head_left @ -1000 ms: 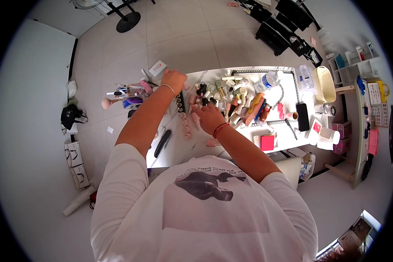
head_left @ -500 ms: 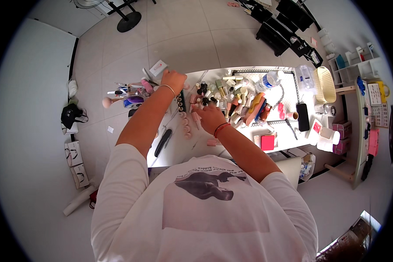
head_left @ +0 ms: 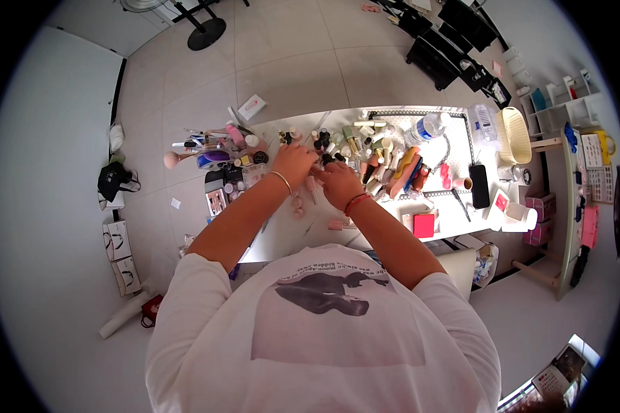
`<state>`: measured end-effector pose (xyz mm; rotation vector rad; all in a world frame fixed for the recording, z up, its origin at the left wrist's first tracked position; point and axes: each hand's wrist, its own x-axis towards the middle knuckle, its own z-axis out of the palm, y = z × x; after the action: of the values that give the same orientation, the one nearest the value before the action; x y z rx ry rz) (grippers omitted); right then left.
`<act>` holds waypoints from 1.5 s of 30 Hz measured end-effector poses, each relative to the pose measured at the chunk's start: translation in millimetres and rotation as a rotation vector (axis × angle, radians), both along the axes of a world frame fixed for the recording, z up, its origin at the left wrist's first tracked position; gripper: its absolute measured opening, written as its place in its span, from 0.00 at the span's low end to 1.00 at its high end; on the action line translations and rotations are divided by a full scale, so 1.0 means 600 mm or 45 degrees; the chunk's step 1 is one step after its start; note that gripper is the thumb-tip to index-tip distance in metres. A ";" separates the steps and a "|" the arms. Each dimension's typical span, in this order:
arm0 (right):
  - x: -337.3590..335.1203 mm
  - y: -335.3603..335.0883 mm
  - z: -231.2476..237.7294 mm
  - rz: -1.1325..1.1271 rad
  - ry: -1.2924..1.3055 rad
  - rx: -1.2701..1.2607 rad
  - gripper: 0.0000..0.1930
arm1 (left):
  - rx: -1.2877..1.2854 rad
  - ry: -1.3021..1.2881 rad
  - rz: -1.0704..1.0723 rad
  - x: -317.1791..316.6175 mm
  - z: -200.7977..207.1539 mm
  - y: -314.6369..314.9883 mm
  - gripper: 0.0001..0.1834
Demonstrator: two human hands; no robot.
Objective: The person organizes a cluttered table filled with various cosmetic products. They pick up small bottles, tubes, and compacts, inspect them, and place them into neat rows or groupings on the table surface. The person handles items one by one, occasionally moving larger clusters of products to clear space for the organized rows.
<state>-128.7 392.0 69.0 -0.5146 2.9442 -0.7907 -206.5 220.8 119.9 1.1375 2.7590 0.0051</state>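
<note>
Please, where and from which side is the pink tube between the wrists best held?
Probably pinch the pink tube across its near end, coming from the person's side: it is slim, lies nearly front-to-back, and the left hand and right hand crowd its far end.

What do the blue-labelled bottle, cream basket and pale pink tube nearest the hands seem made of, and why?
Blue-labelled bottle: probably glossy plastic; it looks see-through, with highlights.
Cream basket: plastic or woven fibre, matte; its wall looks textured.
Pale pink tube: perhaps plastic, by its even colour; finish too small to tell.
</note>
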 end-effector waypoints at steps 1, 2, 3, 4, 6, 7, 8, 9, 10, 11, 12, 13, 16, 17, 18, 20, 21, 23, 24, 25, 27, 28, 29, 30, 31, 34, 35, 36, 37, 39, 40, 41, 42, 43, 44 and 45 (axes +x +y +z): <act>0.001 0.003 -0.003 -0.010 0.010 -0.018 0.21 | -0.011 -0.017 -0.016 0.008 0.006 0.002 0.13; 0.001 0.005 -0.006 -0.011 0.023 -0.038 0.21 | -0.022 -0.032 -0.023 0.016 0.015 0.002 0.13; 0.000 0.008 -0.009 0.007 0.015 -0.076 0.20 | 0.009 -0.017 -0.009 0.024 0.011 0.002 0.13; 0.000 0.011 -0.012 0.024 0.005 -0.113 0.20 | 0.041 -0.003 0.006 0.032 0.002 0.003 0.14; -0.002 0.018 -0.005 0.064 -0.040 -0.207 0.18 | 0.104 0.021 0.041 0.043 -0.015 0.005 0.14; -0.006 0.022 -0.002 0.084 -0.075 -0.267 0.16 | 0.132 0.033 0.059 0.046 -0.024 0.005 0.14; -0.008 0.027 0.001 0.103 -0.111 -0.323 0.14 | 0.163 0.044 0.075 0.049 -0.031 0.007 0.14; -0.010 0.032 0.001 0.102 -0.119 -0.350 0.14 | 0.193 0.047 0.095 0.052 -0.038 0.009 0.13; -0.012 0.036 0.002 0.101 -0.127 -0.377 0.13 | 0.223 0.051 0.115 0.054 -0.044 0.012 0.12; -0.014 0.038 0.005 0.100 -0.133 -0.406 0.12 | 0.251 0.055 0.135 0.055 -0.048 0.014 0.12; -0.016 0.040 0.009 0.044 -0.131 -0.469 0.11 | 0.222 0.064 0.139 0.056 -0.051 0.016 0.09; -0.017 0.043 0.013 -0.011 -0.129 -0.531 0.10 | 0.193 0.072 0.144 0.056 -0.054 0.018 0.07; -0.023 0.050 0.040 -0.182 -0.157 -0.539 0.08 | 0.174 0.094 0.135 0.057 -0.051 0.016 0.05; -0.023 0.054 0.046 -0.246 -0.170 -0.512 0.08 | 0.177 0.100 0.121 0.057 -0.042 0.016 0.05; -0.025 0.058 0.048 -0.259 -0.168 -0.502 0.08 | 0.234 0.088 0.136 0.057 -0.032 0.013 0.05; -0.028 0.069 0.051 -0.286 -0.164 -0.481 0.08 | 0.347 0.063 0.165 0.057 -0.003 0.005 0.06; -0.029 0.071 0.054 -0.291 -0.185 -0.496 0.08 | 0.439 0.024 0.185 0.058 0.017 -0.002 0.07; -0.030 0.071 0.061 -0.294 -0.226 -0.526 0.08 | 0.624 -0.049 0.230 0.065 0.064 -0.024 0.09; -0.032 0.069 0.060 -0.262 -0.227 -0.503 0.08 | 0.682 -0.071 0.272 0.070 0.091 -0.038 0.10; -0.033 0.066 0.057 -0.227 -0.231 -0.480 0.08 | 0.739 -0.095 0.317 0.076 0.120 -0.055 0.10; -0.034 0.045 0.074 -0.085 -0.154 -0.338 0.07 | 0.851 -0.079 0.410 0.094 0.148 -0.097 0.10; -0.038 0.035 0.061 -0.005 -0.079 -0.249 0.07 | 0.912 -0.044 0.452 0.102 0.153 -0.118 0.09; -0.043 0.022 0.038 0.076 -0.004 -0.162 0.07 | 0.971 -0.008 0.494 0.113 0.159 -0.138 0.09; -0.049 0.012 0.023 0.153 0.068 -0.071 0.07 | 0.948 0.010 0.547 0.123 0.167 -0.153 0.10; -0.058 0.007 0.010 0.332 0.066 0.137 0.06 | 0.925 0.027 0.600 0.132 0.175 -0.167 0.10; -0.066 -0.037 -0.001 0.412 0.463 0.268 0.05 | 0.909 0.058 0.782 0.169 0.180 -0.207 0.11; -0.074 -0.046 -0.005 0.497 0.401 0.400 0.06 | 0.927 0.061 0.812 0.179 0.179 -0.217 0.11; -0.079 -0.054 -0.008 0.539 0.389 0.475 0.06 | 0.944 0.064 0.841 0.189 0.177 -0.226 0.11; -0.083 -0.061 -0.011 0.579 0.377 0.549 0.06 | 0.942 0.075 0.828 0.198 0.168 -0.234 0.11; -0.093 -0.071 -0.029 0.635 0.433 0.567 0.06 | 0.984 0.037 0.895 0.219 0.155 -0.240 0.11; -0.102 -0.069 -0.039 0.654 0.438 0.568 0.06 | 1.002 0.018 0.927 0.227 0.153 -0.242 0.12; -0.108 -0.072 -0.040 0.680 0.438 0.567 0.06 | 1.005 0.033 0.920 0.235 0.150 -0.246 0.13; -0.111 -0.076 -0.042 0.704 0.439 0.567 0.06 | 1.031 0.047 0.935 0.243 0.143 -0.249 0.13; -0.114 -0.076 -0.043 0.729 0.394 0.604 0.07 | 1.056 0.060 0.949 0.252 0.134 -0.252 0.13; -0.116 -0.077 -0.039 0.725 0.429 0.583 0.06 | 1.085 0.075 0.962 0.259 0.126 -0.254 0.13; -0.117 -0.079 -0.036 0.718 0.464 0.563 0.06 | 1.075 0.101 0.979 0.266 0.121 -0.257 0.13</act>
<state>-198.8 344.9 47.2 -1.4647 2.8691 0.0185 -47.1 66.8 192.4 0.0527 3.1205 1.3094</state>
